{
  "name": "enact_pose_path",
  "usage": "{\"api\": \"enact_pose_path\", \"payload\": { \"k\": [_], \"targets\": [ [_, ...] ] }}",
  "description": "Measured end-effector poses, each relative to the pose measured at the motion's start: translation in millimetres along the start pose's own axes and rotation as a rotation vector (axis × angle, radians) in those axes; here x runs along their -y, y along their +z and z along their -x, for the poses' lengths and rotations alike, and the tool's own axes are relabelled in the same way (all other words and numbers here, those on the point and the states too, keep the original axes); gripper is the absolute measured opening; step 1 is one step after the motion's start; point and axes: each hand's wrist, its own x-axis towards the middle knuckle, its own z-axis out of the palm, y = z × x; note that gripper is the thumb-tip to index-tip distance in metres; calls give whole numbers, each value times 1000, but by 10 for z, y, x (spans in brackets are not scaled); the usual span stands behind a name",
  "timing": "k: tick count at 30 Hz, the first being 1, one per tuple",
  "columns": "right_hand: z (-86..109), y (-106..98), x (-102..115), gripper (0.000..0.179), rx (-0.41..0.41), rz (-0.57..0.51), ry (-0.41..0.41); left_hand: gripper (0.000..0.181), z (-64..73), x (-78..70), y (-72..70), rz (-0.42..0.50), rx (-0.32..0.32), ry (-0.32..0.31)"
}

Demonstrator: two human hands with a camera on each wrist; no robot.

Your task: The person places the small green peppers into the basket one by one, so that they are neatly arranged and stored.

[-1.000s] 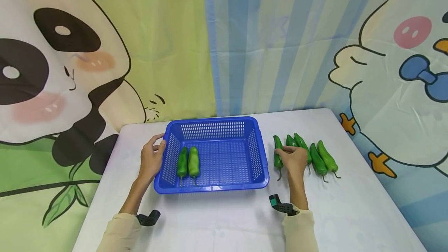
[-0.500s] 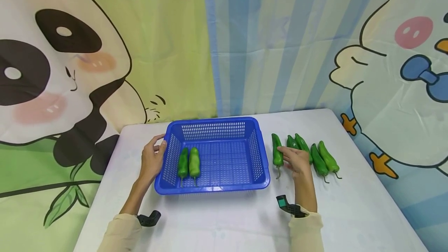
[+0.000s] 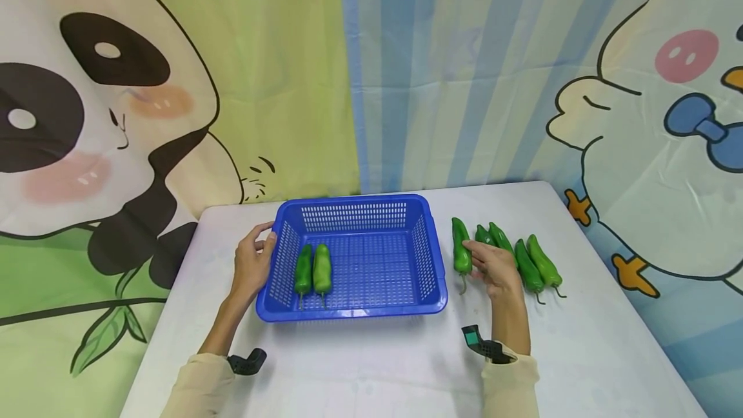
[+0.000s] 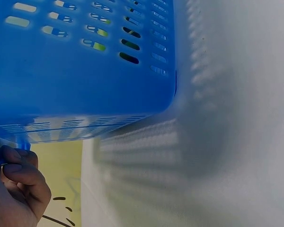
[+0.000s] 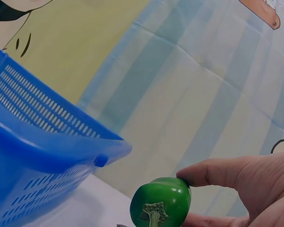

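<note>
My left hand (image 3: 254, 264) grips the left rim of a blue plastic basket (image 3: 351, 316); in the left wrist view my fingers (image 4: 26, 177) curl at its edge. Two green peppers lie side by side inside it, a darker one (image 3: 303, 269) and a lighter one (image 3: 322, 269). Right of the basket, my right hand (image 3: 496, 269) pinches a dark green pepper (image 3: 460, 247) with its fingertips, stem toward me. The right wrist view shows this pepper (image 5: 161, 201) stem-end on, with digits at its right side.
Several more green peppers (image 3: 527, 266) lie on the white table (image 3: 371, 366) behind and right of my right hand, stems mostly toward me. A cartoon-printed curtain (image 3: 441, 82) hangs right behind the table's far edge. Dark cameras (image 3: 487, 344) sit on both wrists.
My right hand has shifted slightly right, and its grip on the pepper has turned to the pepper's right side. The pepper has moved slightly toward the far edge. My left hand has stayed put.
</note>
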Motion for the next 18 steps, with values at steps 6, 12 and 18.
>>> {"api": "enact_pose_path", "payload": {
  "k": [6,12,18],
  "targets": [
    [90,-15,85,69,16,10,-18,43,3,-6,-4,14,6,5],
    [185,2,180,67,41,-7,-49,43,7,-4,-5,19,6,2],
    [270,49,273,61,54,-14,-84,44,3,-9,-7,17,12,-7]
  ]
}}
